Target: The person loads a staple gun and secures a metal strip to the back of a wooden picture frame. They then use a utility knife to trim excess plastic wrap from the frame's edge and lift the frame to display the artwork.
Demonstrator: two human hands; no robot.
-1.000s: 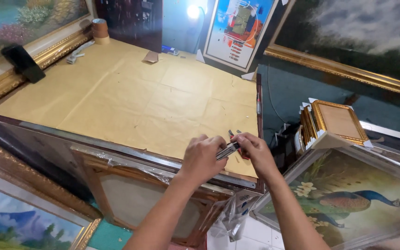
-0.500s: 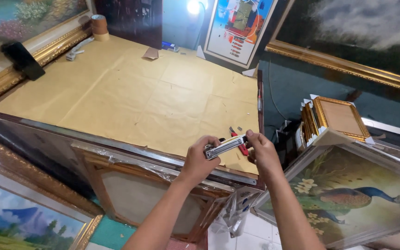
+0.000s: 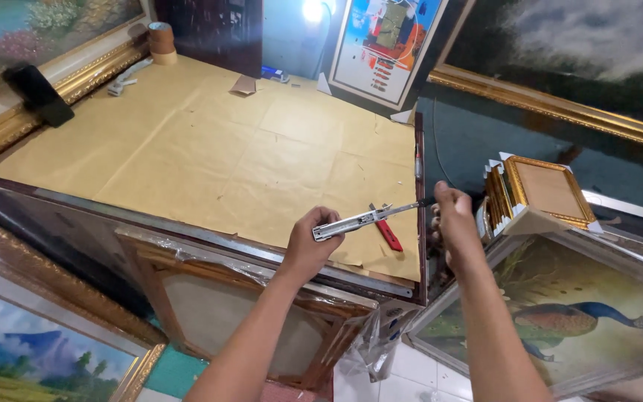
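My left hand (image 3: 308, 249) grips a narrow silver metal tool (image 3: 345, 221), like a stapler body, just above the near right corner of the paper-covered table (image 3: 187, 149). A thin metal rod (image 3: 403, 208) runs out of its right end to my right hand (image 3: 452, 223), which pinches the rod's tip past the table's edge. Under the tool, a red-handled cutter (image 3: 388, 234) lies on the paper.
A tape roll (image 3: 161, 37) and a black phone (image 3: 39, 93) sit at the far left. A plastic-wrapped frame (image 3: 225, 298) leans on the table's front. Small gold frames (image 3: 541, 190) and a peacock painting (image 3: 560, 316) stand at right.
Both hands were close together on the silver tool. My right hand has moved right, drawing the thin rod out of it. The red cutter now lies uncovered.
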